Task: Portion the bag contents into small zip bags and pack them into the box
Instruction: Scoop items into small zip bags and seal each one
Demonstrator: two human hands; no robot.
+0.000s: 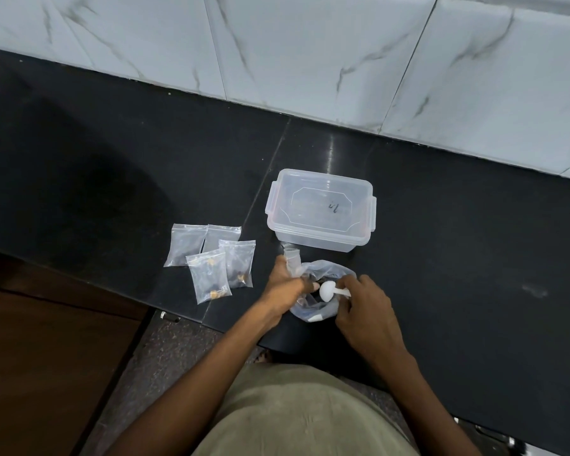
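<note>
The only writing in view is a small dark handwritten mark on the clear plastic box (321, 210), seen through its open top on the bottom panel, right of the middle. It looks like two or three short pen strokes, perhaps letters or a number, but they are too small and blurred to read. A raised outline frames the panel around the mark; it carries no words. The small zip bags (211, 258) beside the box show no print or labels that can be read.
</note>
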